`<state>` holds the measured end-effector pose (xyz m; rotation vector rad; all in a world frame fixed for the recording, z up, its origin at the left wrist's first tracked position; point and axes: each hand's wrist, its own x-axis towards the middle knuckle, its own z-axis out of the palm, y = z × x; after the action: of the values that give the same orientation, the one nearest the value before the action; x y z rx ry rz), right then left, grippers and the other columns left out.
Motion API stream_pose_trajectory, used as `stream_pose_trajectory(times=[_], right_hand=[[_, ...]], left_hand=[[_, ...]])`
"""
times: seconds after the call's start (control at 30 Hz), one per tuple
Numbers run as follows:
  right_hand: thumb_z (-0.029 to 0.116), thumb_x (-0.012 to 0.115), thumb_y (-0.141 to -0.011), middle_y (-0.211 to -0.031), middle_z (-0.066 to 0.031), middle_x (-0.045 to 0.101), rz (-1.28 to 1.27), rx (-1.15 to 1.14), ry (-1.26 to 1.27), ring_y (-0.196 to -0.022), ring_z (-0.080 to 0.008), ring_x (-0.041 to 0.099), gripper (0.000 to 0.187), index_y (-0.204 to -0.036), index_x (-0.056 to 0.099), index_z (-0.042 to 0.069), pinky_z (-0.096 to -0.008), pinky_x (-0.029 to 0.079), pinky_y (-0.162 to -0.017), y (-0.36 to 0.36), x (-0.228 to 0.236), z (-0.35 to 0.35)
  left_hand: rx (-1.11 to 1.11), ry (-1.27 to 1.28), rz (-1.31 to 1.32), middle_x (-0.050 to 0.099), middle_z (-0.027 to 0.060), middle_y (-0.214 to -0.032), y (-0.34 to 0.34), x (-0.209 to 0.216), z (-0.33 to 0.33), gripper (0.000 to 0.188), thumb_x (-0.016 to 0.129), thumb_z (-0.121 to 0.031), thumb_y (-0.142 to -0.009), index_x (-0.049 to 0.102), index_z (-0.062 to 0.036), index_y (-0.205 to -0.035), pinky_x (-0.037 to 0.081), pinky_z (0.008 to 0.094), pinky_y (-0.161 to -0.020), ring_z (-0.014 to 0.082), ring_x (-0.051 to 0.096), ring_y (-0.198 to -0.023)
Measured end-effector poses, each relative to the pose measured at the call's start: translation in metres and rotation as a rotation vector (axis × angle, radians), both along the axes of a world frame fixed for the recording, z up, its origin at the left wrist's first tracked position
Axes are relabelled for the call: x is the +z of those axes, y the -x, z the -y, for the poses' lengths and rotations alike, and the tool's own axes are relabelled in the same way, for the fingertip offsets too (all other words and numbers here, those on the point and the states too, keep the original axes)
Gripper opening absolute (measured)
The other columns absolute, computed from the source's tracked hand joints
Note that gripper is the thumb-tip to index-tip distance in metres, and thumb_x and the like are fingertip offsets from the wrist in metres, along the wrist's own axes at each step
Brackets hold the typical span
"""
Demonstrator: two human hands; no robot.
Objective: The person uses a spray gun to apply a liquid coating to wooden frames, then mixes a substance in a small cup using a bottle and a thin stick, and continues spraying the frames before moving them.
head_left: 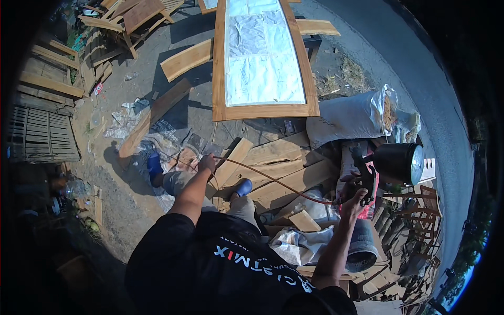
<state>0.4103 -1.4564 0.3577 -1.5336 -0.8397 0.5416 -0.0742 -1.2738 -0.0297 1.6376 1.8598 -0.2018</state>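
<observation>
My right hand (pixel 354 202) is wrapped round the dark handle of a spray gun (pixel 362 176), held out to the right. The gun's black paint cup (pixel 391 161) sticks out sideways with its pale round end facing right. A reddish-brown air hose (pixel 273 180) runs from the gun across my front to my left hand (pixel 207 162), which is closed on it. Ahead of me lies a long wooden frame (pixel 266 111), its inside covered with whitish sheeting (pixel 262 76). Both hands are apart from the frame.
Loose boards (pixel 273 168) lie round my blue shoes (pixel 242 187). A stuffed sack (pixel 346 118) sits right of the frame, and a dark bucket (pixel 360 252) stands by my right forearm. Curved planks (pixel 188 59) jut out beneath the frame. Wooden furniture (pixel 143 17) is piled far left.
</observation>
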Motion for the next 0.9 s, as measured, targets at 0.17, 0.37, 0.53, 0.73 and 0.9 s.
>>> stream_pose_trajectory(times=[0.17, 0.37, 0.53, 0.73, 0.9], right_hand=[[0.084, 0.047, -0.087, -0.082, -0.0053, 0.068, -0.151, -0.052, 0.05, -0.05, -0.0037, 0.041, 0.086, -0.113, 0.061, 0.003, -0.021, 0.026, -0.044, 0.009, -0.007, 0.019], [0.085, 0.043, -0.088, -0.087, -0.0049, 0.07, -0.151, -0.016, 0.004, -0.05, -0.0023, 0.04, 0.087, -0.114, 0.06, 0.003, -0.0199, 0.025, -0.045, 0.025, -0.016, -0.025], [0.087, 0.043, -0.086, -0.093, -0.0063, 0.071, -0.032, 0.055, 0.01, -0.051, -0.0025, 0.041, 0.093, -0.12, 0.061, 0.002, -0.0195, 0.027, -0.045, 0.033, 0.023, -0.092], [0.082, 0.048, -0.088, -0.08, -0.0042, 0.066, -0.099, 0.109, -0.013, -0.051, -0.0044, 0.044, 0.083, -0.11, 0.061, 0.003, -0.0209, 0.03, -0.045, 0.022, 0.042, -0.187], [0.073, 0.054, -0.093, -0.071, -0.0011, 0.063, -0.067, 0.288, 0.063, -0.054, -0.0042, 0.046, 0.072, -0.107, 0.064, 0.003, -0.0224, 0.032, -0.047, 0.008, 0.041, -0.276]], left_hand=[[-0.295, -0.324, -0.184, 0.063, 0.0173, -0.116, -0.03, 0.075, -0.077, 0.025, 0.057, -0.029, -0.098, 0.067, -0.0106, -0.113, 0.053, 0.0504, -0.088, 0.0399, 0.064, -0.105], [-0.179, -0.569, 0.024, 0.065, 0.0189, -0.102, 0.0, 0.095, -0.114, 0.015, 0.057, -0.019, -0.098, 0.065, -0.0065, -0.1, 0.052, 0.0512, -0.082, 0.0414, 0.064, -0.097], [-0.154, -0.399, 0.321, 0.067, 0.0251, -0.089, 0.06, 0.077, -0.046, 0.023, 0.062, -0.024, -0.097, 0.064, -0.0016, -0.095, 0.048, 0.0542, -0.074, 0.0453, 0.064, -0.087], [-0.246, 0.105, 0.422, 0.069, 0.0217, -0.085, 0.112, 0.092, 0.062, 0.036, 0.062, -0.038, -0.099, 0.068, -0.0023, -0.095, 0.05, 0.0484, -0.07, 0.0389, 0.068, -0.079], [0.171, 0.113, 0.477, 0.068, 0.0156, -0.073, 0.067, 0.14, 0.054, 0.041, 0.056, -0.041, -0.102, 0.066, -0.003, -0.09, 0.049, 0.044, -0.063, 0.037, 0.067, -0.068]])
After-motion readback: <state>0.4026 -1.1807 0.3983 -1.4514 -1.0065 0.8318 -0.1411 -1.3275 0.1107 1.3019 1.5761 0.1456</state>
